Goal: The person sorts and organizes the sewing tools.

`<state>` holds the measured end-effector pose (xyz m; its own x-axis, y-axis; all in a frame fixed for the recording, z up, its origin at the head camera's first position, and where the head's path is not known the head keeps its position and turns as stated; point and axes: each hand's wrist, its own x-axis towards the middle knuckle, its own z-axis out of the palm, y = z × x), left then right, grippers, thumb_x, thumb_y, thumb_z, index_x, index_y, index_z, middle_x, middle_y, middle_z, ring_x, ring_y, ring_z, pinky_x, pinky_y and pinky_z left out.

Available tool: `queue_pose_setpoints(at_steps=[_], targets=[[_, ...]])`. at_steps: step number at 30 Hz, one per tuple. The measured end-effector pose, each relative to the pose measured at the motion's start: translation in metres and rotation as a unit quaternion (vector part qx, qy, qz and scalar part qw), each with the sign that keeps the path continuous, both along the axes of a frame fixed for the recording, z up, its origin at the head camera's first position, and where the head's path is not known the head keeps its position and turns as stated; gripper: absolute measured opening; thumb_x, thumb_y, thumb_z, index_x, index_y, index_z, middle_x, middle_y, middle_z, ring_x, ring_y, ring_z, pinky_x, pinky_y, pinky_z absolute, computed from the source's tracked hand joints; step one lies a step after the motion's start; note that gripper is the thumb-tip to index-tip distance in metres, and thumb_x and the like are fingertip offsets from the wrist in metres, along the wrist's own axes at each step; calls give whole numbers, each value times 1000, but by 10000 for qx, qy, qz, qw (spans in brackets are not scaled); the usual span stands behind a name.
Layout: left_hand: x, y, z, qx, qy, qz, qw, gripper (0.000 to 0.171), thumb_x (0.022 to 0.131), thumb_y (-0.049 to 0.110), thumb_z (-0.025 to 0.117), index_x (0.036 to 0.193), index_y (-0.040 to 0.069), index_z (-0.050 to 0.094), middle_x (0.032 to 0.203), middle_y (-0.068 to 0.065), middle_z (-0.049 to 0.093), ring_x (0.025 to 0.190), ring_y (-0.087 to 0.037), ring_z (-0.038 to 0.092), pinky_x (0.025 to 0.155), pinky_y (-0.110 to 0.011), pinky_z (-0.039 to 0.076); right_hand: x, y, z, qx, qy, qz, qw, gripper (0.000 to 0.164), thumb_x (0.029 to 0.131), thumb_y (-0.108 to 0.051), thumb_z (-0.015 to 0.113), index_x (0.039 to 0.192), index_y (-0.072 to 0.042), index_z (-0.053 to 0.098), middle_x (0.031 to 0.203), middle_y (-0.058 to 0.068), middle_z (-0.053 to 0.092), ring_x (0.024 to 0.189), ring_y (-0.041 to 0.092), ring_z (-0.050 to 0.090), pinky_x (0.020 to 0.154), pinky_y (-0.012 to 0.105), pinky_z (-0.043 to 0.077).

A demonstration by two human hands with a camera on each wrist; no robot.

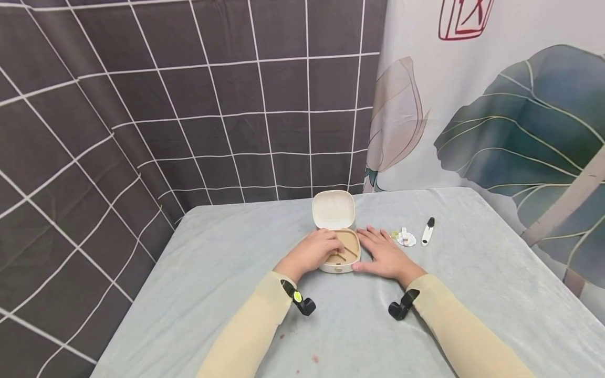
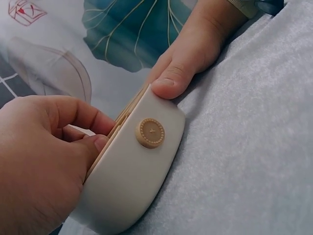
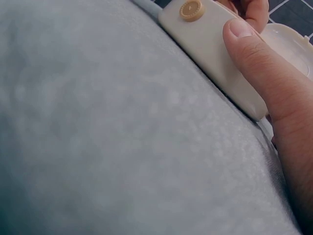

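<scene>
A small cream box (image 1: 338,268) stands on the cloth, its lid (image 1: 333,209) tipped up at the back. Inside is a tan insert (image 1: 350,240) with raised dividers. My left hand (image 1: 317,250) reaches in from the left with bent fingers; its thumb and index finger come together at the insert's edge in the left wrist view. Its fingertips are partly hidden by the box, and I cannot tell whether they pinch anything. My right hand (image 1: 385,255) holds the box's right side, thumb on the front wall near the round tan button (image 2: 150,132), other fingers along the side toward the back.
To the right of my right hand lie a white, clear-edged packet (image 1: 405,238) and a slim white tool with a black tip (image 1: 427,231). A pale grey-blue cloth (image 1: 212,294) covers the table. Dark grid-patterned fabric (image 1: 279,131) hangs behind it, with a leaf-printed curtain (image 1: 515,126) at right.
</scene>
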<state>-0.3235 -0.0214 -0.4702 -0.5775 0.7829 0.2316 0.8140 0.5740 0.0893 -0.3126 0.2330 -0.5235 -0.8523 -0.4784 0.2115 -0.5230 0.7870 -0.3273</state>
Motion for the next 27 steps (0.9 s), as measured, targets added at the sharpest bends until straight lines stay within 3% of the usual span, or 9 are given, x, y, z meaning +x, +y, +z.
queue_pose_setpoints(at_steps=[10, 16, 22, 27], targets=[[-1, -2, -5, 189, -73, 10, 9998, 13, 98, 19, 66, 106, 23, 75, 109, 8, 67, 111, -12, 59, 101, -29, 44, 0, -1, 0, -25, -7, 23, 10000, 99, 83, -68, 66, 153, -3, 41, 158, 17, 41, 150, 40, 24, 121, 62, 12], [0, -8, -6, 457, -2, -1, 9990, 12, 99, 25, 66, 108, 22, 74, 109, 6, 67, 108, -13, 60, 100, -31, 45, 0, -2, 0, -4, 29, 33, 10000, 98, 84, -68, 65, 153, -3, 41, 157, 17, 41, 150, 41, 25, 120, 62, 13], [-2, -21, -8, 883, -130, 454, 9950, 37, 96, 42, 67, 125, 19, 67, 120, 4, 64, 118, -16, 55, 105, -34, 43, 1, -2, 0, -3, 27, 52, 10000, 98, 84, -68, 65, 154, -4, 41, 157, 16, 41, 150, 40, 25, 120, 62, 13], [0, -35, -9, 1101, -571, 939, 9878, 66, 89, 51, 72, 141, 16, 54, 137, -1, 54, 130, -20, 48, 113, -37, 37, 1, -1, 0, -26, 47, 50, 10000, 98, 83, -68, 66, 154, -4, 41, 157, 16, 41, 150, 40, 25, 120, 62, 13]])
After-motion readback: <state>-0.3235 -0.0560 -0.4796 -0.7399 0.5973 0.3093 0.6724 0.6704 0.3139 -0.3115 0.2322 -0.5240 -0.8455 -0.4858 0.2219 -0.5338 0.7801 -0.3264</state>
